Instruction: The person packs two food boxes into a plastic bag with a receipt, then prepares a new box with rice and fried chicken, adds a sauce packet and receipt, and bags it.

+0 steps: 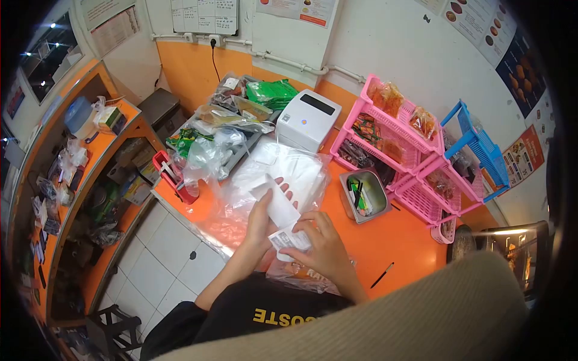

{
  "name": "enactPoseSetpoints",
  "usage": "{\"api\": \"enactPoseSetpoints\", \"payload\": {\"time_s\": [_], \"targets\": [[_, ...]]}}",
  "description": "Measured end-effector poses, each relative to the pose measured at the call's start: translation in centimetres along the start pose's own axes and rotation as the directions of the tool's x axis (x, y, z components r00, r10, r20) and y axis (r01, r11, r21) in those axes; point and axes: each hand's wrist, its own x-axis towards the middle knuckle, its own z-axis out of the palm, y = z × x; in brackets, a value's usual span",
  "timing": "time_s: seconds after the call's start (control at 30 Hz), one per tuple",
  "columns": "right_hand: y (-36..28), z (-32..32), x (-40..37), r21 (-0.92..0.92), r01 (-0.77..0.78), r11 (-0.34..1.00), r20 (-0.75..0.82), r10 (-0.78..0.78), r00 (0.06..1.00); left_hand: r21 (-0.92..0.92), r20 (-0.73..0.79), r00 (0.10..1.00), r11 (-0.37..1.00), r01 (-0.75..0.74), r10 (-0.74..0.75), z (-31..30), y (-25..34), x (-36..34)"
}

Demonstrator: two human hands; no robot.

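A white strip of paper labels [282,209] hangs between my two hands above the orange table. My left hand [260,224] supports its upper part, with the thumb on the near side and fingertips showing behind. My right hand [325,245] pinches the lower end, where a printed label [283,239] shows small black text, too small to read. Under and beyond the hands lies a clear plastic bag of flat white items [301,177]. Close to my body, partly under my right hand, is a clear plastic bag with orange print [295,271].
A white label printer [308,120] stands at the back beside a grey tray of plastic packs [238,156]. To the right are a metal bin [368,195], pink racks [394,144], a blue rack [475,147] and a pen [382,275]. A red dispenser [174,177] sits at the left edge.
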Motion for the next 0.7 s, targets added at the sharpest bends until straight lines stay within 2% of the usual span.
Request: {"api": "enactPoseSetpoints", "payload": {"time_s": [0.07,0.13,0.23,0.3,0.33,0.43,0.53,0.63,0.7], "targets": [[-0.1,-0.2,-0.1,-0.004,0.018,1.000,0.010,-0.018,1.000,-0.144,0.044,0.999,0.989,0.017,-0.011,-1.3,0.6,0.7],[-0.5,-0.5,-0.2,-0.005,0.034,0.999,0.032,-0.034,0.999,-0.193,0.020,1.000,0.981,0.007,-0.003,-2.2,1.1,0.9],[-0.1,0.0,-0.5,-0.142,0.183,0.973,0.006,-0.184,0.983,-0.304,0.024,1.000,0.952,0.026,-0.019,-2.3,2.0,0.6],[-0.4,0.3,-0.6,-0.096,0.183,0.978,-0.054,-0.189,0.981,-0.392,0.019,0.999,0.919,0.049,-0.045,-2.1,2.4,0.5],[-0.5,0.3,-0.7,-0.072,0.186,0.980,-0.083,-0.192,0.978,-0.378,-0.007,0.999,0.925,0.029,-0.034,-1.8,2.5,0.4],[-0.7,-0.1,-1.4,0.096,0.076,0.992,-0.001,-0.077,0.997,-0.380,0.041,0.999,0.925,0.026,-0.011,-3.1,2.3,1.0],[-0.5,-0.7,-1.7,0.198,-0.053,0.979,0.118,0.030,0.993,-0.455,0.010,1.000,0.890,0.004,0.001,-4.3,2.8,1.7],[-0.6,-1.4,-1.5,0.163,-0.104,0.981,0.199,0.071,0.977,-0.483,-0.038,0.999,0.875,-0.044,0.029,-4.4,3.4,1.5],[-1.1,-2.4,-1.7,0.252,-0.294,0.922,0.368,0.190,0.910,-0.463,-0.067,0.996,0.883,-0.078,0.053,-4.5,3.6,1.7]]}}
